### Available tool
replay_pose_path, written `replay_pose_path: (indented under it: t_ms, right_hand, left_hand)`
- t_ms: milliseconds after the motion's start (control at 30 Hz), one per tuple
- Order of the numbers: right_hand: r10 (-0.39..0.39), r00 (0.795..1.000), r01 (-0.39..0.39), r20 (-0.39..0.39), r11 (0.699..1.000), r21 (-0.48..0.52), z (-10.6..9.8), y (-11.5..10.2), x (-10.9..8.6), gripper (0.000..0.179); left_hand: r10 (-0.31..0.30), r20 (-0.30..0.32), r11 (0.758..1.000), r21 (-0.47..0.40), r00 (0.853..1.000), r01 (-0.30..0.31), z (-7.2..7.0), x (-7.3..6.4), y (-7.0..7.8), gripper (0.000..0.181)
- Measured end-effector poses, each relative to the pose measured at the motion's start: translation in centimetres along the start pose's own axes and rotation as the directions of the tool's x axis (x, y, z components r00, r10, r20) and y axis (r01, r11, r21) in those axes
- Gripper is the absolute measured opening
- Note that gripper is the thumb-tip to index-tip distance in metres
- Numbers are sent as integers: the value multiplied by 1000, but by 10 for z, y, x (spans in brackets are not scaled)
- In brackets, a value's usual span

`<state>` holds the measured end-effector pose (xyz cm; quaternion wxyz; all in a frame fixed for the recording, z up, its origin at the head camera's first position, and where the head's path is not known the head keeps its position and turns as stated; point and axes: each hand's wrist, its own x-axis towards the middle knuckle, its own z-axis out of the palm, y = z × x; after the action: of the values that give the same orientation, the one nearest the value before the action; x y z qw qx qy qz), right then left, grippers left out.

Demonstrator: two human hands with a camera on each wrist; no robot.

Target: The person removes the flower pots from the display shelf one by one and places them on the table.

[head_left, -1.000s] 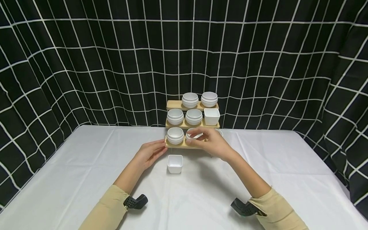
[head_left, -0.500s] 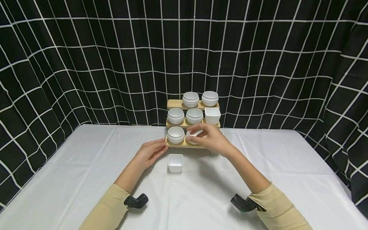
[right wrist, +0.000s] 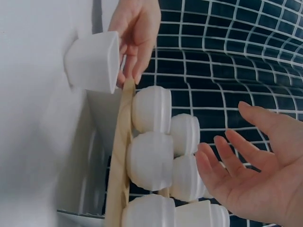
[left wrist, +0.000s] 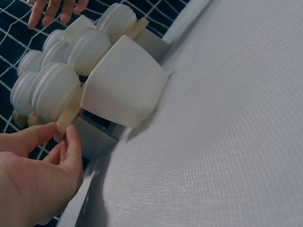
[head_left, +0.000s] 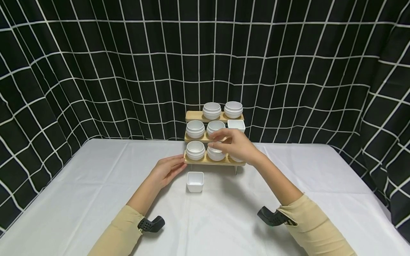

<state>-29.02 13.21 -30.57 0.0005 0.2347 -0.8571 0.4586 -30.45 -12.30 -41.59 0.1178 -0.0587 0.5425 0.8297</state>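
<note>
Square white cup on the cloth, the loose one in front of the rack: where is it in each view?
Head: square white cup at centre, just below the wooden rack.
Left wrist: centre-left, large, against the rack's bottom shelf.
Right wrist: top left, beside the left hand.
Shared landmark: the rack's bottom shelf edge.

Lighting is pretty even and bright from overhead, the white tablecloth (head_left: 96, 185) almost glows but nothing's blown out. Soft shadows sit under the wooden rack (head_left: 214, 161) and both arms. The head view bends the grid curtain (head_left: 96, 71) toward the edges, fisheye style. Wrist views look dimmer and bluish, with close-up fingers (right wrist: 236, 161) soft and smeared.
</note>
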Motion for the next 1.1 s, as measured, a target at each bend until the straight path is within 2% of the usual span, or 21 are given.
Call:
replay_pose_path:
  t_ms: [500, 800, 1100]
  right_hand:
    - [30, 999, -30, 15, 1000, -5, -24, -13, 17, 43]
    - [44, 999, -45, -7, 997, -63, -32, -16, 29, 42]
    - [110, 994, -111, -29, 992, -55, -38, -18, 39, 52]
  left_hand:
    - [7, 2, 1000, -1, 1000, -7, -1, 1, -2, 47]
    - [6, -3, 1000, -1, 1000, -6, 0, 0, -1, 47]
    - [5, -12, 1000, 3, 1000, -5, 0, 1, -2, 46]
